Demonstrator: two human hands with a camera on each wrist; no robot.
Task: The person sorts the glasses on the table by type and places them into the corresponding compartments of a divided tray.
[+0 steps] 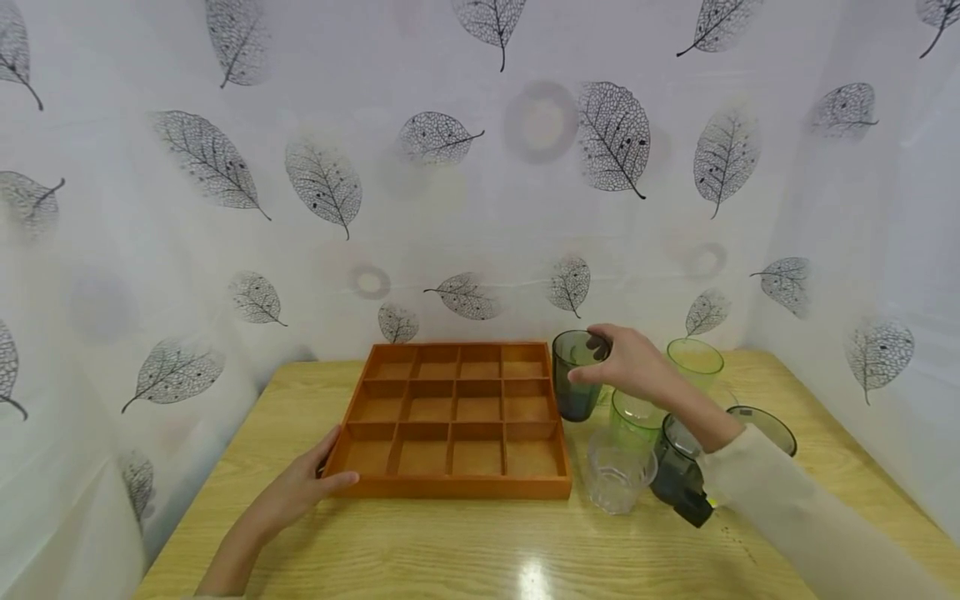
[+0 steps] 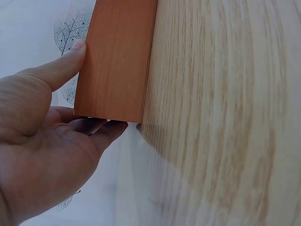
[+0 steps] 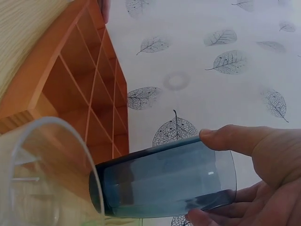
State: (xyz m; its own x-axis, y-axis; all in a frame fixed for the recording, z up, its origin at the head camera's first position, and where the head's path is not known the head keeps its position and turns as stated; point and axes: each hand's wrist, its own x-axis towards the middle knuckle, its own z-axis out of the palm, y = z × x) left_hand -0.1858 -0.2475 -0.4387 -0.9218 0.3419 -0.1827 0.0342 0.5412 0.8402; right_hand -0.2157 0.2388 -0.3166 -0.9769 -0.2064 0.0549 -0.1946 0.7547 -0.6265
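Little room separates tray (image 1: pixel 450 487), clamped in left fingers (image 1: pixel 341 481), from glass (image 1: pixel 574 398) in right fingers (image 3: pixel 230 138).

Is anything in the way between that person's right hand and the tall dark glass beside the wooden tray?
Nothing visible: the right hand holds the dark glass near its rim, between thumb and fingers. The clear mug stands nearer the person, not between them.

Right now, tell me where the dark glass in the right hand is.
In the head view, the dark glass is right of centre, beside the right edge of the compartmented tray, its upper part gripped by the right hand.
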